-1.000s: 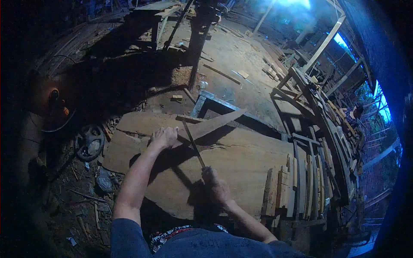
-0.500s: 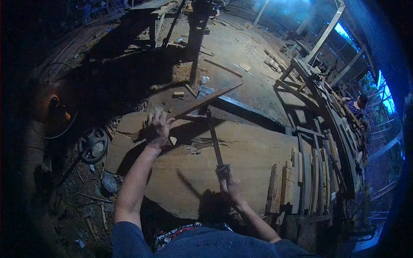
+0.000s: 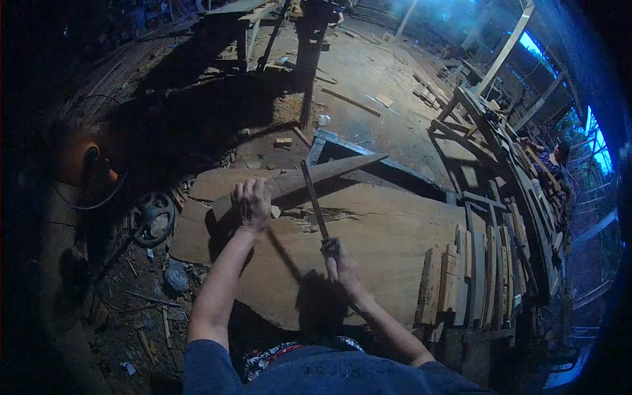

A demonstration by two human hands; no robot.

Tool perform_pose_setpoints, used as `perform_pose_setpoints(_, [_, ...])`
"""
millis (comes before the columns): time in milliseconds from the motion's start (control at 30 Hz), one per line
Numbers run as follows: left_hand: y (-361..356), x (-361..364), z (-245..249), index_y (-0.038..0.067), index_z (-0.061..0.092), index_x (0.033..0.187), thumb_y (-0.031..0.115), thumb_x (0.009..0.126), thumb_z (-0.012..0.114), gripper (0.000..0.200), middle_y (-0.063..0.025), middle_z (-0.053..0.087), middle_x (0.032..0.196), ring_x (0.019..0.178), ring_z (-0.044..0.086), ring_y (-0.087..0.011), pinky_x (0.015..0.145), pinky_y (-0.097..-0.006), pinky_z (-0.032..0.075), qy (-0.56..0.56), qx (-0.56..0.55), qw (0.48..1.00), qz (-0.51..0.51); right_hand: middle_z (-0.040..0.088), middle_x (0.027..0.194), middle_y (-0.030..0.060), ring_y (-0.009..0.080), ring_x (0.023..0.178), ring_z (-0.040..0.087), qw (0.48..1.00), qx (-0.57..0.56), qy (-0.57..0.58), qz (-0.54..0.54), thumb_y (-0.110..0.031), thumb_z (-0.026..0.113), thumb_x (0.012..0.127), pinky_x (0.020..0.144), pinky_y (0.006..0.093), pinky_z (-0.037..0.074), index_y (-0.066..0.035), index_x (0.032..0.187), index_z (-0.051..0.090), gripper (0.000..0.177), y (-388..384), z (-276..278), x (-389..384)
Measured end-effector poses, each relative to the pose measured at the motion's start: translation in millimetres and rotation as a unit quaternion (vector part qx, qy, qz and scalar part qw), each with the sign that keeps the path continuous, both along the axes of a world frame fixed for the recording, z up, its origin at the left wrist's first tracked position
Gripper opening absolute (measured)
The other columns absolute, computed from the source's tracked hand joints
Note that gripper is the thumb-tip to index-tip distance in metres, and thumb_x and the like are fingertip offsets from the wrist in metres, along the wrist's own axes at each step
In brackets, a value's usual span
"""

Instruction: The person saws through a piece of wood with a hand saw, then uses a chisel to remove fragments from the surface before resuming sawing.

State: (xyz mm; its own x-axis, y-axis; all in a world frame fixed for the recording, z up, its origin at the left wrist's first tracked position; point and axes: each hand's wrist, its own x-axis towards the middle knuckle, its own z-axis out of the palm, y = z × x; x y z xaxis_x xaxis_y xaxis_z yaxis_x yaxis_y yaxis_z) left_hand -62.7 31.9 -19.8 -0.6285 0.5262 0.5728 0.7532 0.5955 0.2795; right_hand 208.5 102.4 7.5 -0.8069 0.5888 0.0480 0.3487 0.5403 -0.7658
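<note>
Across the broad wooden counter, a tapered piece of wood is laid at a slant, its wide end to the left and its narrow tip pointed away to the right, towards a blue-grey beam. Near the wide end, the wood is covered by the left hand, with its fingers spread forward over it. A small pale chip is seen just beside that hand. By the right hand, clenched round the handle, a long, narrow-bladed tool is held with its blade pointed away from the body and seen across the tapered piece. In such dim light, it cannot be told whether the wood is gripped or merely pressed by the left hand, nor whether it is touched by the blade. At the counter's right end, wooden strips are lined up side by side. To the left, a spoked wheel is seen low among scraps, and a person is partly visible at the far right, beyond more lumber.
</note>
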Motion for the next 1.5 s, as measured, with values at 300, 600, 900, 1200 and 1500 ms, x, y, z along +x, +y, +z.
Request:
perform_pose_setpoints(300, [22.5,-34.8,-26.8,0.014,0.062,0.088,0.029,0.082,0.056,0.017,-0.0115,0.051,0.097,0.093,0.045,-0.0335,0.083,-0.0488,0.033,-0.103,0.009,0.994,0.046,0.059,0.092,0.0283,0.0447,0.081,0.058,0.997,0.068,0.026,0.012,-0.016,0.046,0.089,0.066,0.0527,0.045,-0.004,0.119,0.041,0.033,-5.5,-12.1,-77.3])
perform_pose_setpoints(600, [30.3,-35.3,-35.0,0.010,0.056,0.085,0.022,0.082,0.054,0.013,-0.0159,0.047,0.092,0.091,0.043,-0.0334,0.082,-0.0495,0.031,-0.103,0.037,0.991,0.076,0.060,0.089,0.0263,0.0456,0.081,0.058,0.995,0.052,-0.078,0.014,-0.017,0.045,0.088,0.066,0.0530,0.044,-0.003,0.105,0.043,0.022,1.1,1.5,-104.9])
perform_pose_setpoints(900, [44.9,-36.3,-39.7,0.008,0.055,0.089,0.021,0.080,0.053,0.016,-0.0169,0.049,0.095,0.097,0.042,-0.0356,0.085,-0.0523,0.030,-0.112,0.013,0.983,0.142,0.060,0.092,0.0250,0.0438,0.085,0.058,0.992,0.060,-0.114,0.003,-0.021,0.050,0.086,0.069,0.0519,0.046,-0.005,0.106,0.041,0.027,-5.8,5.4,-108.5])
perform_pose_setpoints(1200, [46.1,-32.0,-25.4,0.009,0.057,0.086,0.032,0.080,0.050,0.024,-0.0172,0.050,0.100,0.101,0.041,-0.0378,0.085,-0.0567,0.028,-0.136,-0.045,0.971,0.191,0.063,0.082,0.0227,0.0390,0.078,0.064,0.976,0.167,-0.141,-0.004,-0.021,0.043,0.090,0.065,0.0479,0.050,-0.005,0.100,0.044,0.019,3.0,2.9,-123.0])
perform_pose_setpoints(1500, [48.5,-27.5,-16.7,0.009,0.061,0.085,0.030,0.078,0.052,0.024,-0.0151,0.053,0.098,0.101,0.044,-0.0340,0.087,-0.0519,0.029,-0.128,-0.057,0.964,0.224,0.064,0.075,0.0162,0.0348,0.071,0.065,0.977,0.204,-0.061,-0.013,-0.015,0.042,0.088,0.059,0.0435,0.052,-0.004,0.101,0.047,0.018,2.2,-14.4,-131.4])
